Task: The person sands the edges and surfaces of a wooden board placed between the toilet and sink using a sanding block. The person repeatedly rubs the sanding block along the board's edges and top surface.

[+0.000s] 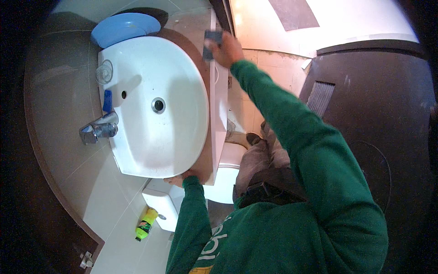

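A dark grey rectangular pad, perhaps a sponge, is held in my right hand against the far end of the counter, close to its front edge. That hand is slightly blurred, and its fingers close over the pad. Down at the near end, my left hand rests by the counter edge, just below the rim of the white washbasin. Its fingers stretch to the left and hold nothing that shows; the basin rim partly hides them.
A chrome tap, a blue sponge and a clear glass are along the basin's wall side. Behind it leans a blue plastic basin. A green-yellow bottle lies near the toilet tank. A dark door stands right.
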`<move>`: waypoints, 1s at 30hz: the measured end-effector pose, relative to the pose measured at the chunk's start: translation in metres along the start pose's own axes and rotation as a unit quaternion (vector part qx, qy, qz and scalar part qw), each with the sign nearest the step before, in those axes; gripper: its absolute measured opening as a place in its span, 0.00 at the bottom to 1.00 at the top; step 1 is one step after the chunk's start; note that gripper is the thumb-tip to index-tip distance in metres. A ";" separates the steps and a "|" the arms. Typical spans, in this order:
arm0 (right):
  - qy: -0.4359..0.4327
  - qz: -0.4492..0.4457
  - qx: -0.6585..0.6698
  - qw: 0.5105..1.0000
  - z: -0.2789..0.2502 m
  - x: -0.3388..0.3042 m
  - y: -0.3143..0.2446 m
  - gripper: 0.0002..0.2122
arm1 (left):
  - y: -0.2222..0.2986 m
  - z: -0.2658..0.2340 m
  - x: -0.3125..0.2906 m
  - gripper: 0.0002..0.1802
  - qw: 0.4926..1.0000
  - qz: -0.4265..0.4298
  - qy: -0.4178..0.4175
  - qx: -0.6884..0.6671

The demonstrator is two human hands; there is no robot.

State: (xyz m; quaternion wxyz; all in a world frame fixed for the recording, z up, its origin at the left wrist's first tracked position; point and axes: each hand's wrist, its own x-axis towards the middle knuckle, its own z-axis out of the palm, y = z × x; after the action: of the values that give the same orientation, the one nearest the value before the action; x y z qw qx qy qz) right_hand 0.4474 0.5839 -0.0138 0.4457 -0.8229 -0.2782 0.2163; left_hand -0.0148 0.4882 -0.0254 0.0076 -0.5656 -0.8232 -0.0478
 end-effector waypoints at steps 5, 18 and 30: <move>-0.038 -0.020 0.070 0.997 -0.009 -0.049 -0.020 0.16 | -0.007 -0.003 0.005 0.43 1.000 -0.025 0.000 -0.009; 0.001 -0.026 0.027 0.999 0.010 -0.018 -0.002 0.17 | -0.015 0.004 0.007 0.41 0.996 -0.052 -0.001 -0.067; -0.015 -0.006 0.009 1.000 -0.018 -0.011 -0.020 0.17 | -0.025 0.016 0.011 0.39 0.914 -0.135 -0.023 -0.381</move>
State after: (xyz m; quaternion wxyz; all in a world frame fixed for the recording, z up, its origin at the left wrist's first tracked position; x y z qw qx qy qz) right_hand 0.4441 0.5747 0.0139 0.4500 -0.8140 -0.2879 0.2278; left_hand -0.0412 0.4908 -0.0427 -0.2339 -0.4103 -0.8109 -0.3456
